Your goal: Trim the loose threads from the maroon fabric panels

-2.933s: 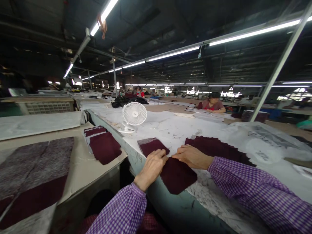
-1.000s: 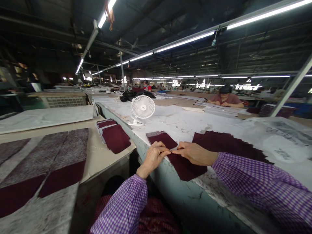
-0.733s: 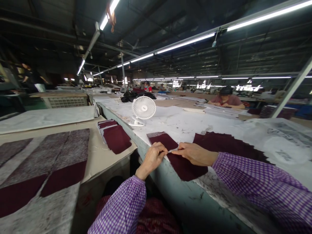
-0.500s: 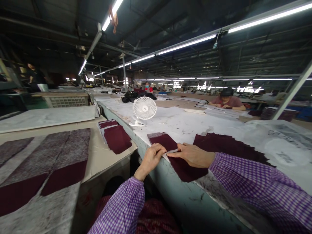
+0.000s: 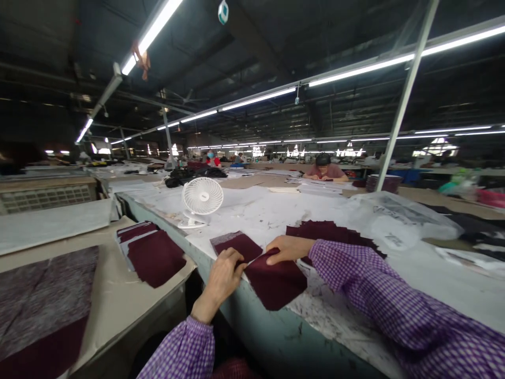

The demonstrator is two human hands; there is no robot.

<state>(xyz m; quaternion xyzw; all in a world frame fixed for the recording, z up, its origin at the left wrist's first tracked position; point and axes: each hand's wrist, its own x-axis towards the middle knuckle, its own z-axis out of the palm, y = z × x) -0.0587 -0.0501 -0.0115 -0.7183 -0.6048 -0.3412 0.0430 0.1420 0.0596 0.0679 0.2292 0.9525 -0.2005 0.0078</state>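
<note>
A maroon fabric piece (image 5: 278,284) lies at the front edge of the table, its near corner hanging over the side. My left hand (image 5: 223,279) pinches its left corner between thumb and fingers. On the piece's far edge, my right hand (image 5: 290,248) is closed, thumb on top and the other fingers partly hidden behind. Just beyond the hands lies another maroon piece (image 5: 240,246) with a speckled grey band at its far end. Behind my right forearm, more maroon pieces (image 5: 335,234) are fanned out in an overlapping row.
A white clip fan (image 5: 202,196) stands on the white-covered table (image 5: 252,208). On the lower table to the left are a stack of maroon pieces (image 5: 155,257) and a speckled sheet (image 5: 51,295). A clear plastic bag (image 5: 394,226) lies right; a person (image 5: 324,169) works across the table.
The view has turned right, so the tables shift left. My right hand has gone from pressing with a pointed finger to gripping the edge; the pale strip under it no longer shows.
</note>
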